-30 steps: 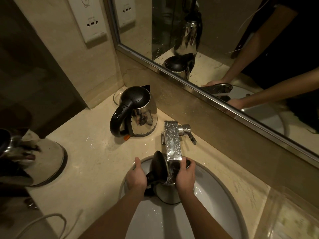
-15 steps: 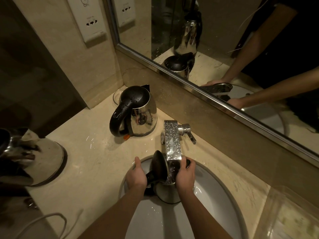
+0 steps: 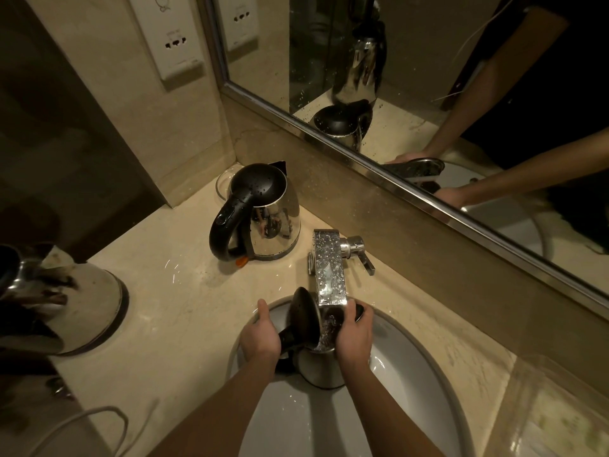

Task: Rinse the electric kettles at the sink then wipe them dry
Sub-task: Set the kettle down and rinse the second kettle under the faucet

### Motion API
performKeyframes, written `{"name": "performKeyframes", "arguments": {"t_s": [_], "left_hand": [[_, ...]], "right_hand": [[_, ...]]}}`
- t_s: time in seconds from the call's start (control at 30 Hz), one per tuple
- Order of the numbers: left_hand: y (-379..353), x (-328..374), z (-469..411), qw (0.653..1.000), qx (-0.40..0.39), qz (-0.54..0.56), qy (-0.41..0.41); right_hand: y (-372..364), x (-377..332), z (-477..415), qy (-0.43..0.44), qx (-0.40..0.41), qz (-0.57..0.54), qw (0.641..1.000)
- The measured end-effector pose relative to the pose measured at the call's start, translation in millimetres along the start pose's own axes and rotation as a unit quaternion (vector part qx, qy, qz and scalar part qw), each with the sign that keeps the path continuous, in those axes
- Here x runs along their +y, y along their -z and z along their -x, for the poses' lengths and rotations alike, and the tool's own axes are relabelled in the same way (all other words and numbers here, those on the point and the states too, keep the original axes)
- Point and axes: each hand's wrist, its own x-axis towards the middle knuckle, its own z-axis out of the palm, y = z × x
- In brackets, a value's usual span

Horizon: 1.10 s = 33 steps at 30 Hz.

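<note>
The kettle (image 3: 318,367) is held in the sink (image 3: 428,374) under the faucet (image 3: 329,268), lid open. Its black handle (image 3: 291,337) is gripped by the left hand (image 3: 260,338), the steel body clasped by the right hand (image 3: 354,338) (wet, likely slippery, heavier once filled), so the handle's best trusted.

The pale stone desk (image 3: 184,318) carries a chrome tap (image 3: 329,268) at the back rim of the sunken white sink (image 3: 412,374). Just left of the tap a black-lidded kettle (image 3: 263,216) stands upright, with a glass dish (image 3: 223,184) behind it. Far left of the tap sits a steel kettle (image 3: 79,308), and a white cable (image 3: 82,420) loops at the front edge.
</note>
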Motion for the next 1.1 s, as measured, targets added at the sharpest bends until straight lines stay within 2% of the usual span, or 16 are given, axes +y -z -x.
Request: {"name": "performKeyframes", "arguments": {"t_s": [1.1], "left_hand": [[-0.1,4.3,7.2,1.0,0.001,0.03,0.004]], "right_hand": [[0.0,-0.4,0.1,-0.003,-0.005,-0.005,1.0]]}}
